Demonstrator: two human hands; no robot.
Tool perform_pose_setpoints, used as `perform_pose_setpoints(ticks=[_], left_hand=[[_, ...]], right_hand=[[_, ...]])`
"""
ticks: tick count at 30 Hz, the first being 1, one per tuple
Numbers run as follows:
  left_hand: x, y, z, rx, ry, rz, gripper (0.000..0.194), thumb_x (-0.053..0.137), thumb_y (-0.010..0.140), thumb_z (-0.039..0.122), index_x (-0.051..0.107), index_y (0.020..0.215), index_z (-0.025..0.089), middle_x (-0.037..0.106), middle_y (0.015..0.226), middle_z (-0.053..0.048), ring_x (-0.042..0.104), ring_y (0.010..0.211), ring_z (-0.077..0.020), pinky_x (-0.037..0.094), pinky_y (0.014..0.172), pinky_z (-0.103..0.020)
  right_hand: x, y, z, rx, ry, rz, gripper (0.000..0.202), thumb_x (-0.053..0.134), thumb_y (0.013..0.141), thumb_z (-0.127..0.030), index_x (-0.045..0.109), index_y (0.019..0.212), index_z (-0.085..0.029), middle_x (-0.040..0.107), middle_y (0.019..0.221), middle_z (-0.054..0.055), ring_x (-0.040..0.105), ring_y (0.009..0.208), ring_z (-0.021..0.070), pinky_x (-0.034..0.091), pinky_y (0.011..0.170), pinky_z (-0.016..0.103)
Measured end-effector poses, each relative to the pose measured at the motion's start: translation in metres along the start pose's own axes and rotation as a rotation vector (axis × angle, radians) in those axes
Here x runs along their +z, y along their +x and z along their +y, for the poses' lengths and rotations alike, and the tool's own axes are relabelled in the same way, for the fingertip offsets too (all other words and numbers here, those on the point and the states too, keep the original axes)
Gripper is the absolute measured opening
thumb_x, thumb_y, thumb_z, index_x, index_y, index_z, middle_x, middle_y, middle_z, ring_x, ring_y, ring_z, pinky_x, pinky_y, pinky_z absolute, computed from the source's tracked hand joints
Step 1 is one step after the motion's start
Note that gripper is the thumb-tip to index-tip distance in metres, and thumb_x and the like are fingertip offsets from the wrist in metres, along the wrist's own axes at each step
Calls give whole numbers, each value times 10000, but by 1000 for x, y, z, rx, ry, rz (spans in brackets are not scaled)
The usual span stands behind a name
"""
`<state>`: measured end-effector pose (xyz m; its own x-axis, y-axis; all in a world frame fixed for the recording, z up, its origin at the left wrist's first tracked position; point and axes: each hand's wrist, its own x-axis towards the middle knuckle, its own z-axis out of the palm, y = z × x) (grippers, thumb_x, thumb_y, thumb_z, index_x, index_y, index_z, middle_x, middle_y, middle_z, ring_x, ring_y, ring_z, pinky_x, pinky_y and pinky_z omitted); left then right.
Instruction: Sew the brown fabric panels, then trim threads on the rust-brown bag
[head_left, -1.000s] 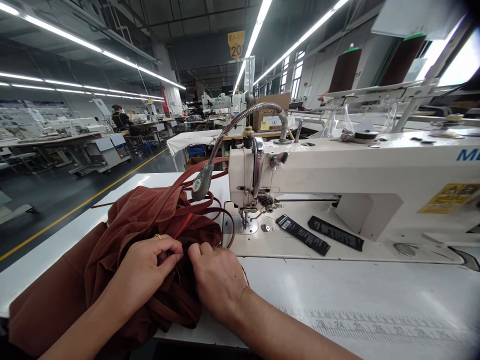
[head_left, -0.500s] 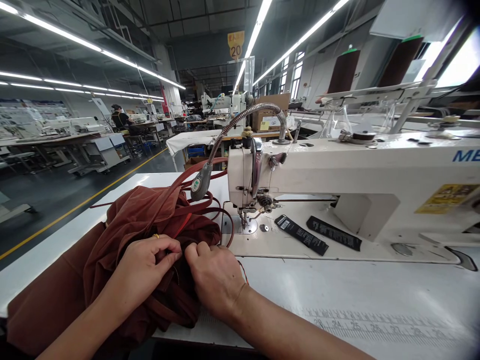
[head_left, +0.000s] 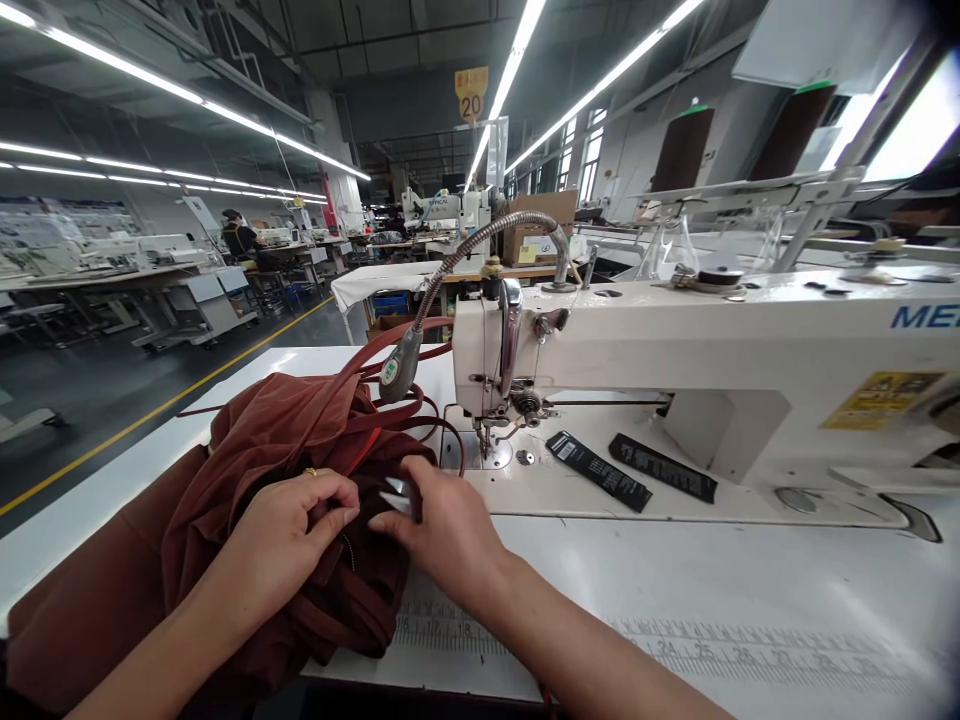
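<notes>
A bundled rust-brown garment (head_left: 262, 425) with long straps lies at the left of the sewing table. My left hand (head_left: 289, 540) is closed, its thumb and forefinger pinching a dark fold of the cloth. My right hand (head_left: 454, 525) curls around small thread snips (head_left: 400, 497), whose pale, blurred blades point left towards that fold. Their handle is hidden in the palm. The blade tips lie over the dark fabric; whether they touch it I cannot tell. Just beyond the right hand is the needle area of a white sewing machine (head_left: 637, 345).
Two black printed labels (head_left: 600, 470) (head_left: 664, 467) lie on the machine bed. A grey gooseneck lamp (head_left: 401, 365) hangs above the garment's straps. A printed ruler scale (head_left: 735, 650) runs along the table's front. Brown thread cones (head_left: 681, 150) stand at upper right. A person (head_left: 240, 240) sits far left.
My right hand has left its pinch on the cloth, shifted slightly right and opened out, bringing the snips' blades into sight. The left hand keeps its pinch almost in place.
</notes>
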<state>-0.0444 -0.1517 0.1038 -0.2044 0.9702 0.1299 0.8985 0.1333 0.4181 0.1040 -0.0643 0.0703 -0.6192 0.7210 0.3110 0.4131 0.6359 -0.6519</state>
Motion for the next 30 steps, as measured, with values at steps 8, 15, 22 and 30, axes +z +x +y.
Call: perform_pose_setpoints(ticks=[8, 15, 22, 30], left_hand=[[3, 3, 3, 135, 204, 19, 156, 450, 803, 290, 573, 769, 200, 567, 759, -11, 528, 721, -166, 368, 667, -266], [-10, 0, -7, 220, 153, -149, 215, 402, 827, 290, 538, 701, 182, 521, 685, 10, 500, 658, -132, 359, 632, -238], [-1, 8, 3, 50, 404, -73, 249, 507, 757, 400, 612, 877, 208, 583, 891, -54, 558, 792, -225, 385, 689, -319], [-6, 5, 0, -11, 53, -204, 313, 426, 785, 437, 580, 697, 179, 550, 626, 12, 498, 576, -141, 355, 545, -232]], right_hand=[[16, 17, 1, -2, 196, 31, 203, 561, 739, -186, 443, 575, -171, 432, 524, -57, 346, 521, 84, 224, 476, 192], [23, 26, 3, 49, 246, 76, 230, 604, 677, -131, 417, 547, -162, 417, 513, -60, 339, 511, 81, 211, 482, 201], [18, 26, 2, 48, 371, 7, 288, 599, 723, -173, 372, 545, -163, 385, 516, -74, 340, 501, 68, 237, 454, 169], [21, 29, 4, 99, 341, 110, 282, 602, 728, -184, 374, 563, -169, 387, 540, -65, 332, 531, 82, 240, 493, 187]])
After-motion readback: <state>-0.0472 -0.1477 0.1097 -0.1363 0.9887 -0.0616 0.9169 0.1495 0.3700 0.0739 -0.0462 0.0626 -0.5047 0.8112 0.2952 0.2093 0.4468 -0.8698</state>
